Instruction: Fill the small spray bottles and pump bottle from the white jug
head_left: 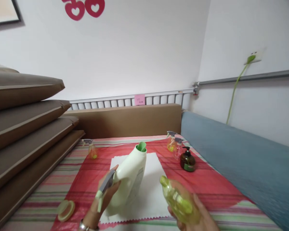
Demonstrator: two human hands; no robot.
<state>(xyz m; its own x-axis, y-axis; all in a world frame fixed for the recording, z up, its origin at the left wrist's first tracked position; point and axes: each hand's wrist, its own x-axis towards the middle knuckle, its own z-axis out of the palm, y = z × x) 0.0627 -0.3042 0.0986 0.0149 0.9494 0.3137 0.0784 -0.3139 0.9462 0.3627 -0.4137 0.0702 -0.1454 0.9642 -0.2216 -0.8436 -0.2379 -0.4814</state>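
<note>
My left hand (pixel 108 189) has its fingers round the back of a large white detergent bottle (pixel 132 173), which leans to the right with its open green spout (pixel 142 147) uppermost. A grey and pale green spray trigger head (pixel 106 185) is also held in that hand. At the lower right, my right hand (pixel 195 211) is closed round a clear yellow-green spray bottle (pixel 177 199) without a trigger head, its neck tipped up and to the left. The two bottles are apart. Between them, under the detergent bottle, lies a white scalloped-edge sheet (pixel 154 195).
On the red sheet (pixel 207 186) stand a spray bottle (pixel 92 150) at left, two more spray bottles at right, and a brown pump bottle (pixel 188 161). A pale green cap (pixel 65 210) lies front left. Stacked brown padded panels (pixel 26 118) border the left, a blue padded side (pixel 231 157) the right.
</note>
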